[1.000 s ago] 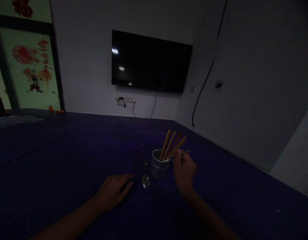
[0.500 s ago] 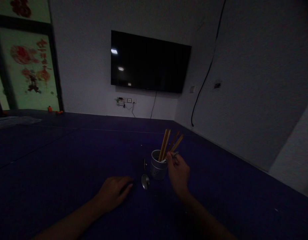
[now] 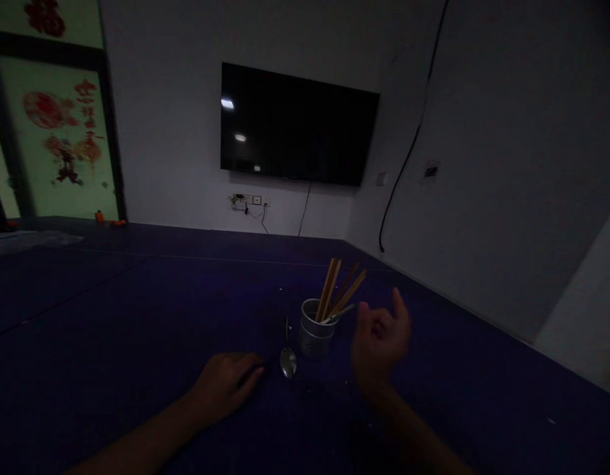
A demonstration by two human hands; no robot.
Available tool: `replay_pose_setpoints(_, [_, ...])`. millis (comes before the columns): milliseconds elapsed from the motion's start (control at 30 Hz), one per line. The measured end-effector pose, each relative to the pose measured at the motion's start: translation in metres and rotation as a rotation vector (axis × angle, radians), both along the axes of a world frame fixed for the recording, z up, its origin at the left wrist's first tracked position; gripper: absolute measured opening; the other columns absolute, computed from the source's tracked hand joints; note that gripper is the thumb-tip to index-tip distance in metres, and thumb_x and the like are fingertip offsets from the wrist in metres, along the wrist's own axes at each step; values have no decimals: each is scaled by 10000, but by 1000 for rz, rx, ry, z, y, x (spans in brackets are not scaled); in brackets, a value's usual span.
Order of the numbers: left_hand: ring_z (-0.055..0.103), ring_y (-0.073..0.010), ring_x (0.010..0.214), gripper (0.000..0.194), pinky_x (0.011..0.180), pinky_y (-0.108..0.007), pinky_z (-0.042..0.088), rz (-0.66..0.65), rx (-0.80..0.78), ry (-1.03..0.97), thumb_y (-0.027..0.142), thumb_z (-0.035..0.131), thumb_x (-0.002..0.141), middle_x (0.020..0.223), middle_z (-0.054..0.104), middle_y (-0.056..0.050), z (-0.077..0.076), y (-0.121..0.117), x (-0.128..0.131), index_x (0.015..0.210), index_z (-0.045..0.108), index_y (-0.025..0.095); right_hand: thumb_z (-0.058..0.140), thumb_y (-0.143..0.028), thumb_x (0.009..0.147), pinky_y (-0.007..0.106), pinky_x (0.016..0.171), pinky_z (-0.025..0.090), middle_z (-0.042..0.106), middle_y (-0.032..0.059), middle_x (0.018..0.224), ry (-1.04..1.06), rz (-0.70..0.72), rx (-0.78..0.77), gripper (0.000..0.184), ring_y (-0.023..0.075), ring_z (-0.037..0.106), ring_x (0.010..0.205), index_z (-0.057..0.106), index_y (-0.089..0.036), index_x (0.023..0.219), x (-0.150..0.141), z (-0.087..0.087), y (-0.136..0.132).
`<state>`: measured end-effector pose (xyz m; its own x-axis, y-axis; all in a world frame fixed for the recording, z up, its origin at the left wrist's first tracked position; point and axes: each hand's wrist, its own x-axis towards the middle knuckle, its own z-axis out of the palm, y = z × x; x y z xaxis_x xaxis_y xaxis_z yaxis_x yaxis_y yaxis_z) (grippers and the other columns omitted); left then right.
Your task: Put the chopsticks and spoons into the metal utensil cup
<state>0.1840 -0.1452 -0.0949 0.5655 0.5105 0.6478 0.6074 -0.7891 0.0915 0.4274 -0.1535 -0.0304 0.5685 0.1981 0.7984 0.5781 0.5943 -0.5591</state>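
A small metal holder (image 3: 313,335) stands on the dark blue table (image 3: 136,316), with several wooden chopsticks (image 3: 335,290) and a metal utensil handle sticking out of it. A metal spoon (image 3: 287,356) lies on the table just left of the holder. My right hand (image 3: 380,340) hovers to the right of the holder, fingers apart and holding nothing. My left hand (image 3: 226,386) rests palm down on the table, left of the spoon, fingers loosely stretched.
A black television (image 3: 295,125) hangs on the white wall behind, with a socket strip and cables beneath it. A black cable runs down the right wall (image 3: 483,165). A window with red decorations (image 3: 62,132) is at the far left. The room is dim.
My right hand put a metal utensil into the holder, let go of it and drew back to the right with fingers spread. My left hand stayed still.
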Motion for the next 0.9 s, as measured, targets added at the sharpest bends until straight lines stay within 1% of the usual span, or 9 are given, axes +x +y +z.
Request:
replay_pose_setpoints(67, [644,-112,644,269,592,-193,487,-10,-3,0,315,363,922,744,684,-14,0,0,0,954,608,207,578,-319,826,193,469,372,473,-75,524,-327,-81,123,457,80,422,419,492,-160,1246,-3,-6,-6])
replay_pose_setpoints(100, [638,-110,632,270,582,-188,480,-10,-8,4,315,362,923,728,678,-13,1,-1,1,946,608,206,580,-302,829,200,497,396,532,-51,535,-519,-90,108,334,85,469,434,577,-181,1140,-7,-11,-9])
replay_pose_setpoints(167, [629,-109,611,274,562,-187,467,0,-15,14,311,357,925,700,668,-11,1,-1,1,921,608,201,534,-289,861,219,577,439,647,14,630,-855,-13,9,179,115,587,540,665,-198,943,-21,-24,-14])
replay_pose_setpoints(233, [621,-112,593,276,544,-192,454,13,-18,24,301,351,925,684,664,-10,2,-2,1,898,604,195,462,-297,900,232,592,454,685,48,677,-1021,67,-171,249,134,624,570,675,-170,923,-37,-38,-16])
replay_pose_setpoints(367, [632,-120,624,270,564,-205,456,8,-19,27,278,341,926,720,678,-13,2,-2,2,909,596,192,450,-349,898,251,573,466,715,89,800,-1060,78,-626,314,182,667,642,635,-154,1062,-57,-51,-14])
replay_pose_setpoints(467, [635,-118,634,261,569,-200,456,-3,-52,42,276,352,923,736,683,-10,3,-2,3,909,600,197,468,-391,885,260,572,466,715,112,834,-1049,52,-905,337,208,677,678,624,-161,1074,-57,-46,-12])
replay_pose_setpoints(533, [634,-119,632,261,566,-201,453,4,-67,44,275,356,920,736,682,-11,4,-2,3,910,605,197,478,-426,875,267,585,465,713,118,828,-1033,50,-1024,344,219,679,701,635,-165,1034,-55,-42,-12])
replay_pose_setpoints(733, [616,-120,594,278,537,-207,432,10,-70,47,279,351,922,690,667,-11,3,-3,3,889,611,185,552,-503,808,282,639,458,712,86,824,-965,73,-1136,335,235,675,774,661,-199,898,-53,-40,-8])
replay_pose_setpoints(900, [630,-122,644,285,585,-206,457,16,-74,56,299,352,924,733,679,-19,2,-2,3,920,619,197,520,-486,827,278,641,455,708,89,834,-933,70,-1165,331,226,673,774,669,-193,860,-54,-41,-7])
